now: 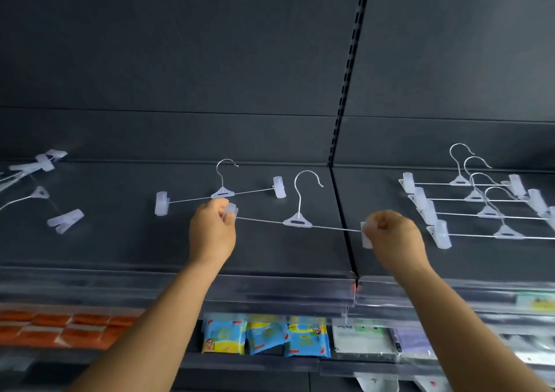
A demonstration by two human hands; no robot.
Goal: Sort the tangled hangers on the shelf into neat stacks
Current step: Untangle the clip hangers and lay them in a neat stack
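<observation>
Below the shelf edge sit blue packets [267, 336] and orange packs [60, 327]. On the dark shelf [120, 247], the left hand [211, 232] pinches one clip of a clip hanger [297, 220] and the right hand [396, 238] grips its other clip, the bar stretched between them. Just behind lies another hanger [222, 193]. Right, a neat row of hangers [474, 199]; far left, a tangled bunch [39, 181].

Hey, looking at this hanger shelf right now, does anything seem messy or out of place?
Yes. At the far left of the shelf, a tangle of hangers lies crossed at odd angles, unlike the neat stack on the right. One hanger lies alone mid-shelf.
</observation>
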